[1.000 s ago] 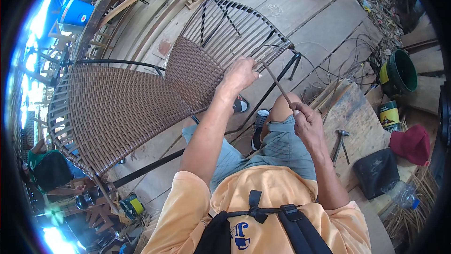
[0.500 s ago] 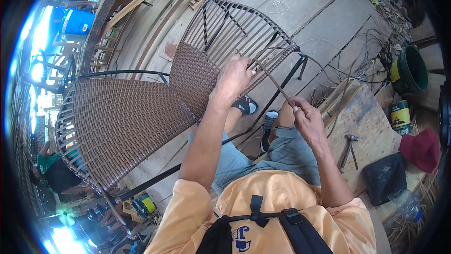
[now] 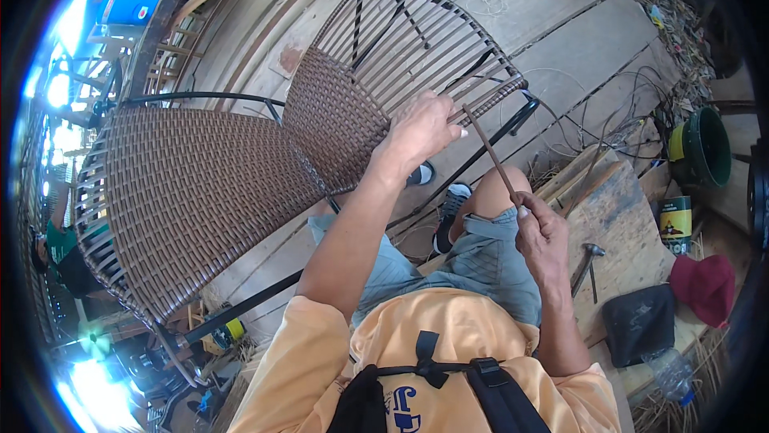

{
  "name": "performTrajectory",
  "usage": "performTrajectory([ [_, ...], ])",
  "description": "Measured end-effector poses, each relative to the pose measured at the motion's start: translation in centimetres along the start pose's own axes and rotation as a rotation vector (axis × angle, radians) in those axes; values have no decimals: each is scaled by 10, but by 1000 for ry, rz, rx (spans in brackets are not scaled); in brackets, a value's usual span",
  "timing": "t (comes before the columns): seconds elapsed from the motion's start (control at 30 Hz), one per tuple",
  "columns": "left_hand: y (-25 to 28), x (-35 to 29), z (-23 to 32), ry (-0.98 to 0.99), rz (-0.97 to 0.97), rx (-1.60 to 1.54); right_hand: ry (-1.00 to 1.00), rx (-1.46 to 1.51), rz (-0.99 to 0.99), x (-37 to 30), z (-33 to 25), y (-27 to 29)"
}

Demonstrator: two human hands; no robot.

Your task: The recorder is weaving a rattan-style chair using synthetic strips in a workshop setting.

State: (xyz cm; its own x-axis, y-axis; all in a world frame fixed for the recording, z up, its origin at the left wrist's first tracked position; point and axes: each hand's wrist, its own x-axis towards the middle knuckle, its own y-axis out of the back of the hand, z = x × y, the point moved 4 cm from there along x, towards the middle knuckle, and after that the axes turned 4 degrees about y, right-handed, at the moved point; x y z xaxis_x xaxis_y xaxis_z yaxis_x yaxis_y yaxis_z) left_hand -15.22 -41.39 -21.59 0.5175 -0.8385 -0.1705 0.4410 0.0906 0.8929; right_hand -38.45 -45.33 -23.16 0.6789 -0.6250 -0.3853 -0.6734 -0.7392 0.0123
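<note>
A brown woven chair with a black metal frame lies across my left and front. Its back is closely woven, while part of the seat shows only spaced parallel strands. My left hand bends over the seat at the edge of the weave, its fingers closed on strands there; the fingertips are partly hidden. From beside that hand a brown flat weaving strand runs down to my right hand. The right thumb and fingers pinch it above my right knee, and it is stretched nearly straight.
At my right a wooden board carries a hammer, a black pouch and a maroon hat. Beyond are a yellow-labelled can and a dark green bucket. Loose strands coil on the plank floor. Another person is far left.
My right hand has moved slightly down and right with the strand, which now stands steeper. The left hand has shifted a little right along the seat. The whole view has shifted slightly.
</note>
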Motion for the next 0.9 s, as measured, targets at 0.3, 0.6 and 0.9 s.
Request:
performTrajectory([
  [0.3,-16,17,-25,198,-292,-295,-68,16,-26,3,2,1],
  [0.6,9,1,-14,0,161,92,257,-310,-7,36,11,-9],
  [0.9,-13,45,-70,236,-309,-434,263,-442,-27,56,6,-9],
])
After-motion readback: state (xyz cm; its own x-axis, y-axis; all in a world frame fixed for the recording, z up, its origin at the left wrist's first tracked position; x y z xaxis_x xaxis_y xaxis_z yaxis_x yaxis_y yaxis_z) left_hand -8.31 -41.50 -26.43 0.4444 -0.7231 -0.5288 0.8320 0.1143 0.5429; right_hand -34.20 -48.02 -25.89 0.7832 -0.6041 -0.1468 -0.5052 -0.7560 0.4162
